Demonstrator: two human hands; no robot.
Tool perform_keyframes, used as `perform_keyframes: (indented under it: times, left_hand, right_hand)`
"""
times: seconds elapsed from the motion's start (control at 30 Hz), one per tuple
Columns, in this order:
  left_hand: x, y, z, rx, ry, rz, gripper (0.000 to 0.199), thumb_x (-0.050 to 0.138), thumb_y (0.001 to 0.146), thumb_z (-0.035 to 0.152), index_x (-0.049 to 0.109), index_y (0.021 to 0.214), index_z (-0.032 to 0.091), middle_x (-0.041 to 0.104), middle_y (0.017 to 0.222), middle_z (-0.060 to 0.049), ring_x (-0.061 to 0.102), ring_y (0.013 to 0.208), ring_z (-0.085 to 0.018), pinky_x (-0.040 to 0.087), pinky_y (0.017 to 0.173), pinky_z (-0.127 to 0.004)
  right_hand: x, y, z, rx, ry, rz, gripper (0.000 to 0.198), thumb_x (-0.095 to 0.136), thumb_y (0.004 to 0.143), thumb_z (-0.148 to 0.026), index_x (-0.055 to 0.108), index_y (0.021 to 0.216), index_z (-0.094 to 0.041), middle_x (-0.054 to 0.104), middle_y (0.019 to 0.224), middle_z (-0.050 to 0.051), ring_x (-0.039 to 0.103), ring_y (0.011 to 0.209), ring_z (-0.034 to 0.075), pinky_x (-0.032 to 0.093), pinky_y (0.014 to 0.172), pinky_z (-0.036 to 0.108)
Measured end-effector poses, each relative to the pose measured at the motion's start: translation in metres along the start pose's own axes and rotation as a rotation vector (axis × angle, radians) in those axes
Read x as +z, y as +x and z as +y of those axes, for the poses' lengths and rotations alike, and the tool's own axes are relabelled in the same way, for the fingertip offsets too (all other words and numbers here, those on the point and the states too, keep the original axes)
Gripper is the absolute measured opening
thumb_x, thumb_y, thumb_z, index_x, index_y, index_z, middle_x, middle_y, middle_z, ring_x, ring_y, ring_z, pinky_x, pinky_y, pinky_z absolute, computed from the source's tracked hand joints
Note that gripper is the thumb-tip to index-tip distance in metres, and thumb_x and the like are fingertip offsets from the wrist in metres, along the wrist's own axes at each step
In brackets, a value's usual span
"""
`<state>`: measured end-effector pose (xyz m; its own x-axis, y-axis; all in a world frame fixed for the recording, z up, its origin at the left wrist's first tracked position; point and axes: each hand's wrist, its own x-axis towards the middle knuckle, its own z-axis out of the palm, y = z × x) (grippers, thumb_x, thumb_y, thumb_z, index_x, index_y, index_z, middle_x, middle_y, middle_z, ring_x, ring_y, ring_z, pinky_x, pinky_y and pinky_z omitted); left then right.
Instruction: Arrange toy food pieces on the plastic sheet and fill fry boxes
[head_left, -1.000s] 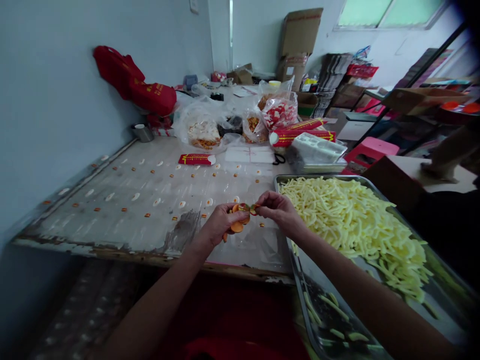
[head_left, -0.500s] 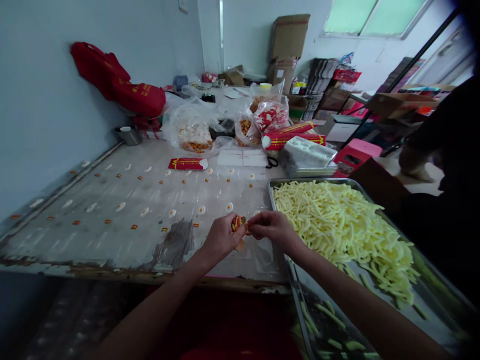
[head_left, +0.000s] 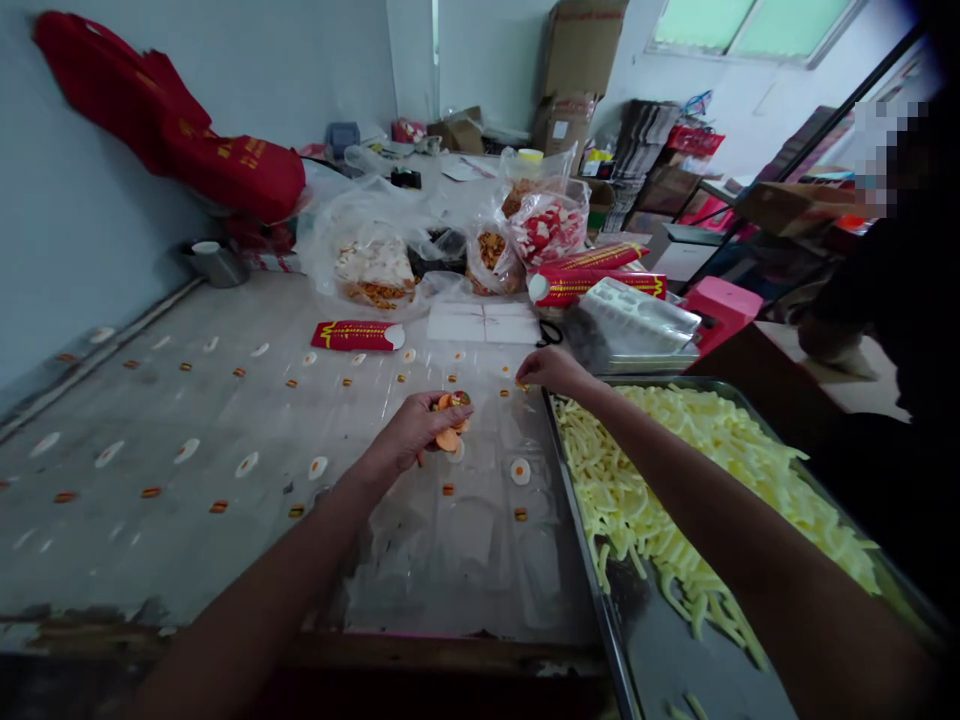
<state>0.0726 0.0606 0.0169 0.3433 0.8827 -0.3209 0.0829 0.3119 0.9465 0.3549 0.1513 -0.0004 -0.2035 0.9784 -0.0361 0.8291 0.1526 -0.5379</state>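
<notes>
My left hand (head_left: pixel 411 432) is closed around a small bunch of orange, flat roundish pieces (head_left: pixel 448 438), some with red and green tops, above the table. Farther forward and to the right, my right hand (head_left: pixel 559 371) pinches a tiny orange piece (head_left: pixel 522 384) low over the clear plastic trays (head_left: pixel 465 540). Its exact kind is too small to make out. Rows of miniature fried eggs (head_left: pixel 520 471) and miniature burger- or hot-dog-like pieces (head_left: pixel 448 489) lie in those trays. One of the latter (head_left: pixel 504 393) is just beside my right fingertips.
A metal tray (head_left: pixel 574 480) heaped with yellow fry-shaped pieces (head_left: pixel 660 470) stands at the right. Behind are a red carton (head_left: pixel 358 335), black scissors (head_left: pixel 550 333), stacked clear trays (head_left: pixel 637 320) and filled plastic bags (head_left: pixel 375 265). Another person's arm (head_left: pixel 832 335) shows at far right.
My hands have separated. The right has reached forward and right with a tiny piece, while the left has moved slightly left, still holding its bunch. The camera view has shifted too.
</notes>
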Motion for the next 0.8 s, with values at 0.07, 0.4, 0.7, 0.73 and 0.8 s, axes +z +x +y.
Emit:
perform_keyframes:
  times: [0.07,0.4,0.7,0.73,0.8]
  left_hand:
    - [-0.002,0.012,0.001,-0.003,0.019,-0.003,0.043,0.083,0.064,0.05,0.067,0.086,0.017,0.064,0.073,-0.002,0.053,0.054,-0.01,0.033,0.046,-0.02]
    - [0.009,0.035,0.002,-0.031,-0.005,-0.002,0.045,0.084,0.064,0.05,0.068,0.088,0.016,0.067,0.075,-0.003,0.056,0.055,-0.011,0.036,0.046,-0.02]
    - [0.044,0.07,0.016,-0.047,-0.135,-0.106,0.039,0.086,0.064,0.043,0.065,0.076,0.013,0.061,0.063,-0.001,0.045,0.044,-0.006,0.024,0.04,-0.02]
    - [0.046,0.071,0.016,-0.051,-0.176,-0.124,0.04,0.086,0.063,0.044,0.065,0.077,0.013,0.061,0.064,-0.001,0.044,0.044,-0.006,0.023,0.039,-0.02]
    - [0.05,0.073,0.014,-0.035,-0.228,-0.108,0.042,0.087,0.061,0.045,0.065,0.078,0.013,0.061,0.065,-0.001,0.043,0.044,-0.005,0.023,0.039,-0.019]
  right_hand:
    - [0.007,0.002,0.003,0.016,-0.021,-0.001,0.007,0.075,0.07,-0.018,0.081,0.074,-0.017,0.072,0.065,0.003,0.061,0.062,0.016,0.035,0.056,0.025]
    - [-0.003,-0.013,-0.003,-0.063,0.1,0.038,0.008,0.066,0.073,-0.019,0.072,0.076,-0.015,0.068,0.069,0.002,0.057,0.064,0.015,0.035,0.058,0.025]
    - [-0.007,-0.038,-0.032,-0.154,0.862,-0.013,0.016,0.074,0.069,-0.029,0.064,0.076,-0.018,0.066,0.069,-0.002,0.055,0.062,0.011,0.042,0.062,0.024]
    - [-0.007,-0.04,-0.034,-0.166,0.868,0.004,0.017,0.075,0.069,-0.029,0.064,0.076,-0.018,0.066,0.07,-0.002,0.055,0.063,0.011,0.042,0.062,0.023]
    - [-0.005,-0.042,-0.036,-0.16,0.861,0.022,0.021,0.078,0.067,-0.03,0.066,0.079,-0.017,0.067,0.071,-0.001,0.058,0.063,0.011,0.044,0.062,0.023]
